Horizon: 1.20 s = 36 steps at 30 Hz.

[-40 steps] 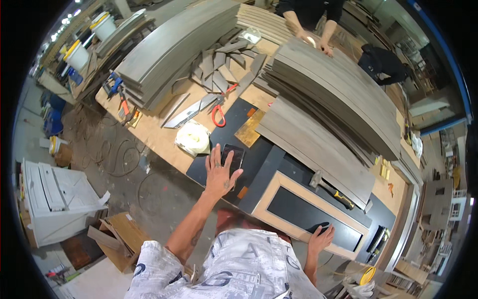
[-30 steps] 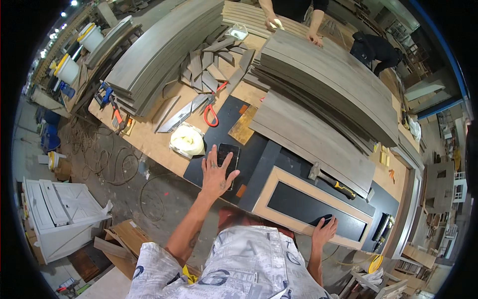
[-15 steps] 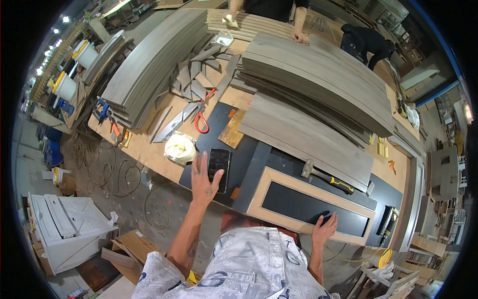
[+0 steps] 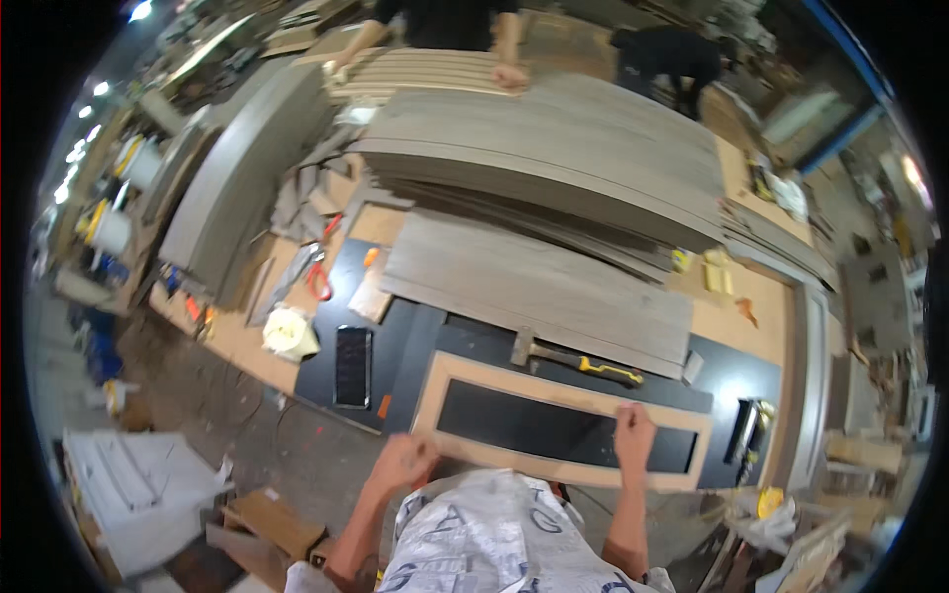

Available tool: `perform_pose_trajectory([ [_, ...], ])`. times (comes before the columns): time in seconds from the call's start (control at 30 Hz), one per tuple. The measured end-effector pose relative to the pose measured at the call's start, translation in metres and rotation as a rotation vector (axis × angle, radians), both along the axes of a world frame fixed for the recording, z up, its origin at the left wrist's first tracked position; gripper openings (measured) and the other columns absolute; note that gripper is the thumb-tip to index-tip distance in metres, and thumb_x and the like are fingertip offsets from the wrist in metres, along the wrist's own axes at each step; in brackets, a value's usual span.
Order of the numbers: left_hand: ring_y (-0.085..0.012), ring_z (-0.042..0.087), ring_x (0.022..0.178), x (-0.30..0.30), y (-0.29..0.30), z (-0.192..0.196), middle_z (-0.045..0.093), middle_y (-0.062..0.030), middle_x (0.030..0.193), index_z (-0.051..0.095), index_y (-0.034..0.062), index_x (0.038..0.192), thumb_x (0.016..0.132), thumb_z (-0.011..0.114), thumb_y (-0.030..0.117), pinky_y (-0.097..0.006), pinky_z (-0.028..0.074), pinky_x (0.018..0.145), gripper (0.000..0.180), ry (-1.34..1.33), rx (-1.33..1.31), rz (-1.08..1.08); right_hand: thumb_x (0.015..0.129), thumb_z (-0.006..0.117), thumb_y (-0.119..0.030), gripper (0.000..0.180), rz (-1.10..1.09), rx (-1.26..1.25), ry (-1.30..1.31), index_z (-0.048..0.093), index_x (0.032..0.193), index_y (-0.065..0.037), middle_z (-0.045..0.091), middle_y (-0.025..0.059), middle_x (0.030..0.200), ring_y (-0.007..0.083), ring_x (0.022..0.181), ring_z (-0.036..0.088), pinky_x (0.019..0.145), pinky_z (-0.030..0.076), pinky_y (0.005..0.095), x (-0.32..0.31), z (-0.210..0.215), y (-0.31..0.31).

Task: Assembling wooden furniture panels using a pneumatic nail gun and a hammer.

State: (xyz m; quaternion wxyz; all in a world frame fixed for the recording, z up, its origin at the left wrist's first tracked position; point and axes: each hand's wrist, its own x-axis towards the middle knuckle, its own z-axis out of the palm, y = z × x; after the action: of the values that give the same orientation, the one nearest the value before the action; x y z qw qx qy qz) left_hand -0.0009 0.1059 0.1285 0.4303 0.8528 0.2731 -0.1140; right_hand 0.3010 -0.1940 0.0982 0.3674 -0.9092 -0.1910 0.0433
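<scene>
Both hands shift from the earlier frame: the left hand [image 4: 407,458] draws back from the phone [image 4: 353,368] to the near left corner of the wooden frame [image 4: 524,386], and the right hand [image 4: 634,425], previously spread at the frame's near rail, curls above its right half. Largest is the desk [image 4: 761,282], crowded enough that one displaced item may push its neighbour. On its far side stands the stack of grey boards [image 4: 554,128], layered unevenly; a knock could set the upper boards sliding. Before it lies a single grey board [image 4: 534,282], likely to scuff if dragged. Next in size, the wooden frame lies flat along the near edge of the desk, close to the person's body, where a hip or forearm might tip it off. Each hand has its fingers folded inward; motion blur leaves it unclear whether either touches the wood or holds something small. Between board and frame lies the hammer [image 4: 578,361]; if nudged, its steel head could dent the frame's pale rail. Smallest, the phone lies face up left of the frame, exposed to a sweep of the left forearm.
</scene>
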Motion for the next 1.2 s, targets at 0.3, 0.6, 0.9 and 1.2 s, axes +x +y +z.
perform_pose_trajectory([
  [0.3, -0.0486, 0.028, 0.137, 0.020, 0.099, -0.051, 0.028, -0.0323, 0.149, 0.037, 0.0091, 0.148, 0.095, 0.052, 0.051, -0.065, 0.023, 0.106, 0.069, -0.024, 0.974, 0.505, 0.100, 0.054, -0.023, 0.026, -0.109, 0.122, 0.079, 0.060, 0.096, 0.001, 0.062, 0.0119, 0.078, 0.0185, 0.074, 0.063, 0.069, 0.049, 0.0319, 0.052, -0.017, -0.036],
  [0.6, -0.0481, 0.020, 0.141, 0.007, 0.115, -0.050, 0.016, -0.0283, 0.155, 0.038, 0.0135, 0.149, 0.096, 0.048, 0.057, -0.068, 0.016, 0.107, 0.069, -0.120, 0.834, 0.516, 0.101, 0.053, -0.026, 0.030, -0.209, 0.126, 0.137, 0.061, 0.104, 0.003, 0.063, 0.0142, 0.083, 0.0220, 0.075, 0.065, 0.070, 0.051, 0.0320, -0.004, -0.028, -0.038],
  [0.9, -0.0474, 0.019, 0.142, -0.005, 0.130, -0.051, 0.018, -0.0264, 0.156, 0.050, 0.0192, 0.141, 0.094, 0.053, 0.054, -0.066, 0.015, 0.109, 0.059, -0.141, 0.823, 0.298, 0.097, 0.057, -0.024, 0.037, -0.146, -0.334, -0.199, 0.052, 0.123, 0.002, 0.054, 0.0238, 0.122, 0.0424, 0.114, 0.050, 0.097, 0.041, 0.0489, -0.056, -0.047, -0.013],
  [1.2, -0.0473, 0.020, 0.142, -0.008, 0.129, -0.045, 0.018, -0.0282, 0.155, 0.046, 0.0178, 0.144, 0.092, 0.055, 0.054, -0.067, 0.017, 0.109, 0.064, -0.192, 0.814, 0.288, 0.097, 0.056, -0.026, 0.041, -0.172, -0.306, -0.179, 0.051, 0.126, 0.003, 0.054, 0.0239, 0.123, 0.0426, 0.113, 0.050, 0.097, 0.040, 0.0493, -0.055, -0.047, -0.015],
])
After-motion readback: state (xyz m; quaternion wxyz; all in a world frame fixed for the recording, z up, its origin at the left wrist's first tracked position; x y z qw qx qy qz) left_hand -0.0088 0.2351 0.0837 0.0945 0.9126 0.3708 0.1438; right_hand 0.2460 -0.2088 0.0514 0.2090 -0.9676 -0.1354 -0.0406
